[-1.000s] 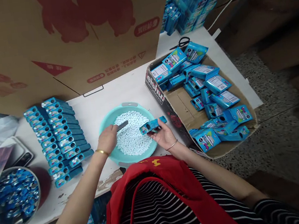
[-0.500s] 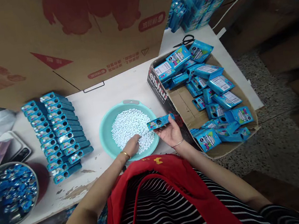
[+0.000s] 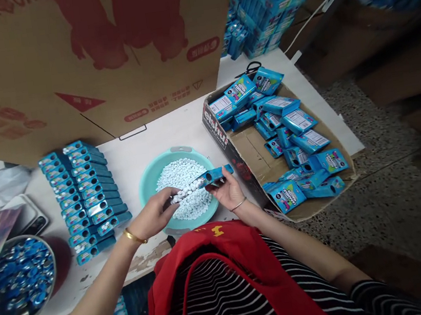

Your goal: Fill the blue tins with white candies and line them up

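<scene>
Left hand point(image 3: 159, 213) pinches narrow, white-pellet-laden scoop point(image 3: 187, 190), its long axis pointing rightward to slim blue printed carton point(image 3: 213, 176) gripped in curled right hand point(image 3: 229, 190).

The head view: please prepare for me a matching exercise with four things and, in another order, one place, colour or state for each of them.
Things:
1. Scissors
2. Basin
3. Small pellets
4. Right hand

Descriptions:
A. white, heaped together
B. holding a narrow blue box
C. turquoise and round
D. black, just beyond the open cardboard carton

Right pairs: 1-D, 2-C, 3-A, 4-B
</scene>
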`<action>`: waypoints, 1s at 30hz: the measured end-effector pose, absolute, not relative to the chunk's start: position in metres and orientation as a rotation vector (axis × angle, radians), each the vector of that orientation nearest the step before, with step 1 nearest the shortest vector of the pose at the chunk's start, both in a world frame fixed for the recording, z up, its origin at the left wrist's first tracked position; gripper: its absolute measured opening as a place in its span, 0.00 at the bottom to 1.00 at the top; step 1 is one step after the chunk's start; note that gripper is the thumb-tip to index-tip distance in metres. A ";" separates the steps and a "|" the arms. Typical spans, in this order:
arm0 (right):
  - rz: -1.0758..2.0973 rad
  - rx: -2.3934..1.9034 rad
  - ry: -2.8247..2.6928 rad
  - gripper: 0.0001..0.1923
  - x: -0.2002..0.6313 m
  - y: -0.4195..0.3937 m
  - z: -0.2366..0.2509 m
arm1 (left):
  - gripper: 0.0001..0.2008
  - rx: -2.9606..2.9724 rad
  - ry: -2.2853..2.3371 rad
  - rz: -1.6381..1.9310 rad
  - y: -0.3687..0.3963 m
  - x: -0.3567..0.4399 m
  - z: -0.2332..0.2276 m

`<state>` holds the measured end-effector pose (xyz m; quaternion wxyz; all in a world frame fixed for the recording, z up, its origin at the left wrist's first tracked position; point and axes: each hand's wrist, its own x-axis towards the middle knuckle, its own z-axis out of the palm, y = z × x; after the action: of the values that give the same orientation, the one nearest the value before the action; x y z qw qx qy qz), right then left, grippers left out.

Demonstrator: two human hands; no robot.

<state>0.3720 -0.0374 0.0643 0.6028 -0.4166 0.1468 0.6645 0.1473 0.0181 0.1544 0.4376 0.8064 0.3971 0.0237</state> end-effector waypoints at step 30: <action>1.580 -0.979 0.349 0.16 0.389 -0.032 0.055 | 0.13 2.206 1.131 -0.283 0.011 0.166 -0.024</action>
<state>0.3887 -0.0324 0.0552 0.5854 -0.4197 0.1497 0.6773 0.1659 0.0106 -0.0240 0.3176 0.8383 0.4300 -0.1075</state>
